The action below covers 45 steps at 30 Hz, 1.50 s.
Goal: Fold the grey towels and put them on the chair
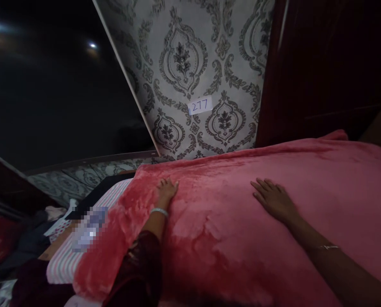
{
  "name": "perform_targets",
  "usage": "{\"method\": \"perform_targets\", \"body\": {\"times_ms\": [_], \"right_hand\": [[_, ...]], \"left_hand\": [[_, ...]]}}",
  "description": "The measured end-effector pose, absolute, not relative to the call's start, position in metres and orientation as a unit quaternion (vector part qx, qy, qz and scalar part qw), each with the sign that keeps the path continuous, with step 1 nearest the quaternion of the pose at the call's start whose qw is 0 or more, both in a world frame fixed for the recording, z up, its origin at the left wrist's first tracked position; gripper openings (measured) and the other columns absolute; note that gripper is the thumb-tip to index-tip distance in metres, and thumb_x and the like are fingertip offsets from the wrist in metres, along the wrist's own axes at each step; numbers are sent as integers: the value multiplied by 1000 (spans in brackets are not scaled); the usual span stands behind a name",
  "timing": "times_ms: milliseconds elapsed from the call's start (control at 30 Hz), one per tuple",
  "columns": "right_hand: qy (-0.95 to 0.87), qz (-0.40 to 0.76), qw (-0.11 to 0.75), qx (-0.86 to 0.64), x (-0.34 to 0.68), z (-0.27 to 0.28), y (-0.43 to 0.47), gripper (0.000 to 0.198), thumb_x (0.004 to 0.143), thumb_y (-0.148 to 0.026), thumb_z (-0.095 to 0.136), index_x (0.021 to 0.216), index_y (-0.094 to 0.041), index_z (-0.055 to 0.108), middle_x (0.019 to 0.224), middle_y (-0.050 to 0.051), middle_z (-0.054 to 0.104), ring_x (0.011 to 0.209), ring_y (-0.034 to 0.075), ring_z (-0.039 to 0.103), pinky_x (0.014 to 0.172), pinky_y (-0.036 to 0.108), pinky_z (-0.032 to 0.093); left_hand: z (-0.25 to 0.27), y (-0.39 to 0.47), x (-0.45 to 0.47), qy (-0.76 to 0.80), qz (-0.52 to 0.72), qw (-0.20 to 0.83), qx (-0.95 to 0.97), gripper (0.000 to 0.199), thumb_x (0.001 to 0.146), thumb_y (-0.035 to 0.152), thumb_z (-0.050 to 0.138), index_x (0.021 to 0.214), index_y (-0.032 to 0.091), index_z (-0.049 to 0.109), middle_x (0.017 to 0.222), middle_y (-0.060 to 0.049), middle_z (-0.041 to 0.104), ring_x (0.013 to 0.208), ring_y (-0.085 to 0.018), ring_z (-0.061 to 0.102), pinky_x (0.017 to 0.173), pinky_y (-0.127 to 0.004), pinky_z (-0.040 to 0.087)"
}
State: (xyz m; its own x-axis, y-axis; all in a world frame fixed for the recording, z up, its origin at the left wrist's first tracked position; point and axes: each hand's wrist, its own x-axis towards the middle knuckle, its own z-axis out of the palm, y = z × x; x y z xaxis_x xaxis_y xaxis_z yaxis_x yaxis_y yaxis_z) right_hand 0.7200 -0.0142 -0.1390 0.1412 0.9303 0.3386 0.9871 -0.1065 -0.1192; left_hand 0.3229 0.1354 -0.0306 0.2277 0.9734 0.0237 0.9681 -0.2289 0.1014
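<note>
A plush red and pink blanket (228,238) lies spread over a flat surface and fills the middle and right of the head view. My left hand (167,189) rests palm down on its far left part, fingers spread and nothing held. To the right, my right hand (271,198) lies flat on the pink area, with the fingers stretched toward the left. Small folds and darker brushed patches show in the pile between and below my hands. At the blanket's left edge, striped bedding (62,264) sticks out from under it.
A large dark screen (59,85) stands at the left. Patterned wallpaper (184,55) with a paper label (200,105) reading 277 is behind the blanket. A dark red panel (321,72) rises at the right. Mixed cloth items lie at the lower left, beside a blurred-out patch.
</note>
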Motion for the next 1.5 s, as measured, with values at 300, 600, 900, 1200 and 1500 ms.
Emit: {"method": "perform_targets", "body": {"times_ms": [300, 600, 900, 1200, 1500], "right_hand": [[-655, -104, 155, -732, 723, -139, -17, 54, 100, -39, 26, 146, -29, 51, 156, 5, 44, 143, 29, 40, 113, 54, 35], [-660, -96, 147, -730, 720, -134, -17, 55, 100, -37, 25, 146, -26, 52, 156, 7, 44, 143, 29, 39, 113, 53, 34], [-626, 21, 91, -774, 685, -84, 1, 54, 101, -33, 29, 152, -22, 44, 160, 11, 37, 146, 32, 34, 113, 57, 31], [-800, 20, 123, -587, 586, -69, 62, 50, 103, -39, 35, 153, -34, 42, 161, 0, 37, 148, 23, 30, 120, 48, 23], [-549, 8, 86, -831, 794, -61, 42, 53, 103, -35, 34, 153, -23, 43, 163, 13, 29, 149, 34, 26, 116, 64, 17]], "left_hand": [[-73, 50, 525, 398, 83, 94, 909, 66, 99, 55, 34, 153, 18, 38, 163, -18, 32, 151, -32, 26, 122, -58, 20], [-57, 38, 459, 287, 31, 110, 951, 65, 99, 56, 35, 157, 27, 29, 166, -10, 27, 153, -28, 22, 123, -60, 14], [-60, 79, 412, 542, 26, -2, 840, 63, 100, 51, 27, 156, 23, 36, 166, -13, 27, 153, -32, 24, 121, -61, 19], [-62, 89, 414, 528, -1, -14, 849, 63, 101, 50, 24, 157, 23, 34, 167, -9, 24, 154, -33, 20, 120, -61, 21], [-59, 90, 418, 533, -18, -21, 846, 62, 101, 49, 25, 158, 25, 31, 168, -7, 21, 154, -31, 19, 121, -60, 22]]}}
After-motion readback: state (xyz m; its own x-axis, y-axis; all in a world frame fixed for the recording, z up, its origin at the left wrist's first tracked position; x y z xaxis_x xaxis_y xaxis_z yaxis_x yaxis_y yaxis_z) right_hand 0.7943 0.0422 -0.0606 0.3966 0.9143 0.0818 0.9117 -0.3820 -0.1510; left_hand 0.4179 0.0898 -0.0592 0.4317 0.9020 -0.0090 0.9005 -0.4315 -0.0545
